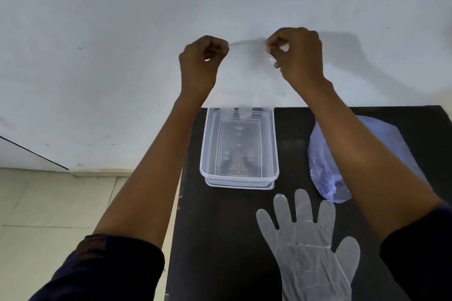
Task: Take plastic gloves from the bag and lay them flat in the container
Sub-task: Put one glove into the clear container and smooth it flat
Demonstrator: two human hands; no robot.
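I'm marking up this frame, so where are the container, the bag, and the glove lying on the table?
container (276,154): head view, on its right wall.
bag (320,154): head view, on its pale blue left side.
glove lying on the table (308,252): head view, on its palm.

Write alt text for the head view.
Both hands, left hand and right hand, pinch a clear plastic glove by its cuff, hanging it over a clear container on a black table. Another glove lies flat nearby, beside a blue bag.
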